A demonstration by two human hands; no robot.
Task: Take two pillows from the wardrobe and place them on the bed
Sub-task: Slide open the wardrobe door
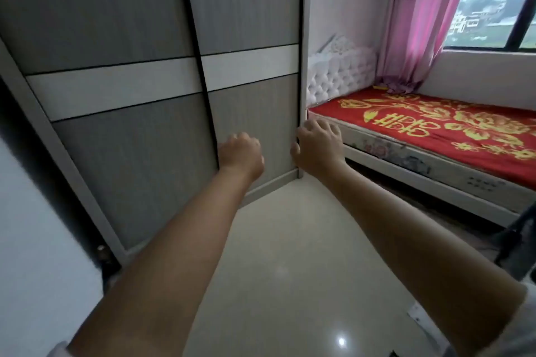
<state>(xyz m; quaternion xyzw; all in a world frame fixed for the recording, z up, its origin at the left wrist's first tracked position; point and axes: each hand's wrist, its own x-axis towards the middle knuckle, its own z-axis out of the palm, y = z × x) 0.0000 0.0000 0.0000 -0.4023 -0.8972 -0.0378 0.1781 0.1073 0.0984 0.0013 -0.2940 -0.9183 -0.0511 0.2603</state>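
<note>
Wardrobe [130,95] stands closed, two grey sliding doors with a white band across; no pillows visible, so their place cannot be told. Right door [255,113] carries both hands. Right hand [317,145]: grip hooked round the door's outer edge, fingers [324,126] curled over it, thumb on the door face, grasping the edge where it meets the white frame post [303,38]. Left hand [242,152]: loose fist, fingers curled in, knuckles against the door panel just left of the right grip, holding nothing. Beyond the right grip, the bed [435,130] with red and gold cover, tufted white headboard [339,78], pink curtain [420,17] by the window [499,9]. Pale glossy floor [290,255] below both arms.
</note>
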